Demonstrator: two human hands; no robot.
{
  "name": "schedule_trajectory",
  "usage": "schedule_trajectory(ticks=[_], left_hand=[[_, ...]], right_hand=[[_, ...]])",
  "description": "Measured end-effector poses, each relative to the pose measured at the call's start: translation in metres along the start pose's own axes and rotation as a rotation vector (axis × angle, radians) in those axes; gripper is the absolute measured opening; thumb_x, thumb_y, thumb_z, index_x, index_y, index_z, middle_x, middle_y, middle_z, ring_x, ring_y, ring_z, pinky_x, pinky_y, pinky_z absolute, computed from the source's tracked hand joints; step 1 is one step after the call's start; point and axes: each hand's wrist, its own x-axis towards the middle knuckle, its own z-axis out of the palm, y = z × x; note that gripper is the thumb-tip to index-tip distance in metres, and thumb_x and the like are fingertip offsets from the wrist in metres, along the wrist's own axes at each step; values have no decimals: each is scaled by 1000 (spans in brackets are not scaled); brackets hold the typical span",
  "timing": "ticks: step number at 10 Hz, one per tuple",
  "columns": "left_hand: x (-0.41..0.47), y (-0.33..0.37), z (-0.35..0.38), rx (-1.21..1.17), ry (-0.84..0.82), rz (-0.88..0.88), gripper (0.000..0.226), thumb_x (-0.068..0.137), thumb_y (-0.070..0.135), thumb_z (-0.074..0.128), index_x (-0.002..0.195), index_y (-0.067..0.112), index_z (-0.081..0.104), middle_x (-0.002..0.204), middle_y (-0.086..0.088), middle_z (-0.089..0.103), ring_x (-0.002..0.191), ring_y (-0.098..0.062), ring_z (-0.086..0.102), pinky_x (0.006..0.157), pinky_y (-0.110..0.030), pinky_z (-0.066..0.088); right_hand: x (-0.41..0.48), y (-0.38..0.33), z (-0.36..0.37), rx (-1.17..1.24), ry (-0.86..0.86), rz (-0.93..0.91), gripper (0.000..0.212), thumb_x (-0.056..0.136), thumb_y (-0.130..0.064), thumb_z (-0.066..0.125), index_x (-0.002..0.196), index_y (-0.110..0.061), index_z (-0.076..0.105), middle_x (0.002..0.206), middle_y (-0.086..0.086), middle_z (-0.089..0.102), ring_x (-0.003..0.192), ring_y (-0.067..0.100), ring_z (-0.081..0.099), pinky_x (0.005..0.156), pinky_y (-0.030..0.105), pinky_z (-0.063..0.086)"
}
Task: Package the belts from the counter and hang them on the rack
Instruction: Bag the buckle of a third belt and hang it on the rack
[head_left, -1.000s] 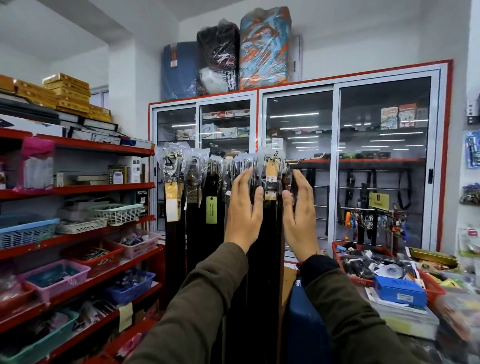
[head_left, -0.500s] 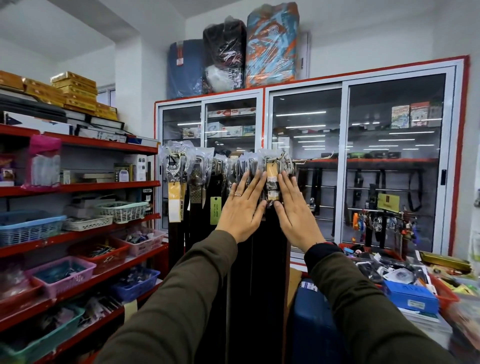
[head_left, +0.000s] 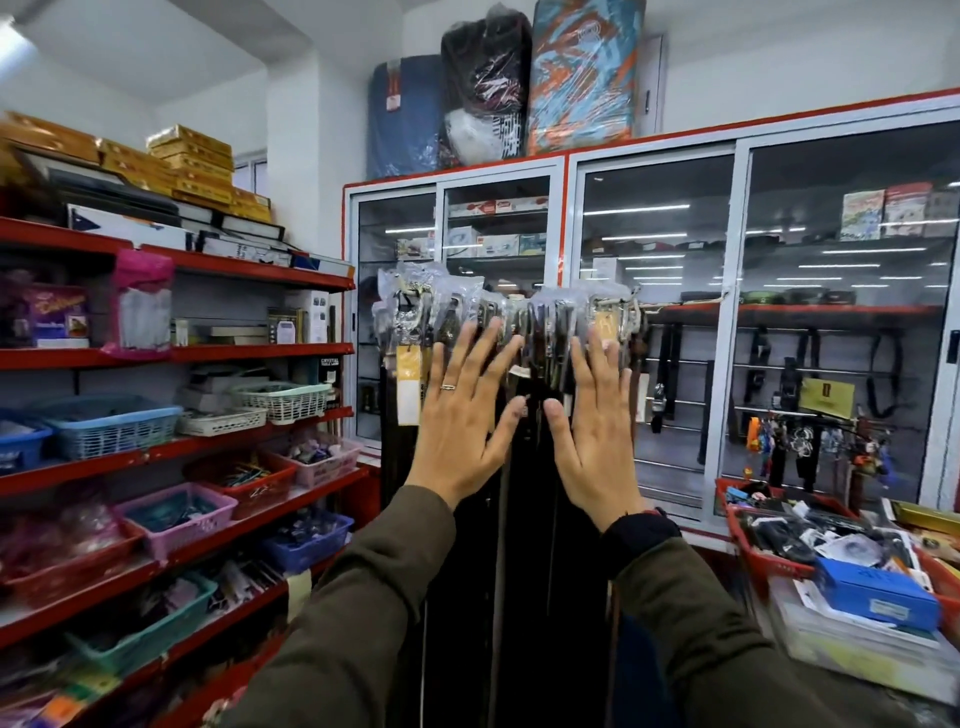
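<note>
Before the glass-fronted cabinet (head_left: 660, 312), plastic-wrapped dark leather belts (head_left: 524, 332) hang bunched; I hold left hand (head_left: 462, 415) and right hand (head_left: 597, 426) flat against them, fingers spread, gripping nothing.

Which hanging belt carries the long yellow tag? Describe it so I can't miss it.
Find the glass-fronted cabinet with the red frame; a row of bagged belts hangs before it. The yellow tag dangles near the row's left end, beside the left hand, longer than other tags.

A small retail shop. Red shelves (head_left: 171, 353) carry baskets of goods. Tagged, bagged belts (head_left: 509, 322) hang before glass display cabinets (head_left: 737, 322).
</note>
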Motion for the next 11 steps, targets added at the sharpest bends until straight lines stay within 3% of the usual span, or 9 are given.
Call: schedule_trajectory(ticks=[2, 4, 7, 9, 11], left_hand=[[-27, -57, -36, -111, 66, -146, 70, 104, 60, 16, 163, 23, 12, 173, 3, 5, 161, -19, -2, 129, -50, -2], [-31, -91, -46, -120, -107, -112, 78, 100, 69, 14, 164, 25, 7, 173, 7, -1, 160, -16, -9, 129, -54, 3], [-14, -108, -34, -133, -332, -135, 79, 97, 71, 17, 163, 31, -1, 172, 14, -8, 158, -10, -17, 130, -47, -1], [-17, -105, -33, -106, -317, -133, 78, 98, 70, 18, 163, 31, -1, 172, 12, -8, 158, -12, -15, 130, -47, -2], [-26, -75, -38, 1, -207, -139, 81, 98, 68, 18, 163, 25, -3, 173, 3, -10, 159, -19, -13, 129, -52, 0]], right_hand=[[6, -54, 45, 30, -115, -132, 64, 107, -49, 27, 163, -23, 11, 174, -5, 3, 161, 21, -4, 130, 50, 4], [14, -82, 77, -30, -248, -164, 60, 108, -38, 30, 163, -25, 12, 174, -6, 3, 161, 18, -7, 129, 53, 9], [23, -78, 86, -214, -375, -60, 65, 107, -42, 30, 164, -25, 4, 173, -10, -3, 160, 18, -10, 130, 51, 8], [21, -81, 82, -197, -404, -34, 65, 106, -43, 29, 163, -27, 2, 173, -12, -4, 161, 17, -10, 130, 51, 10], [6, -80, 49, -114, -317, -3, 62, 107, -47, 35, 162, -26, 17, 173, -9, 2, 161, 13, -7, 130, 49, 11]])
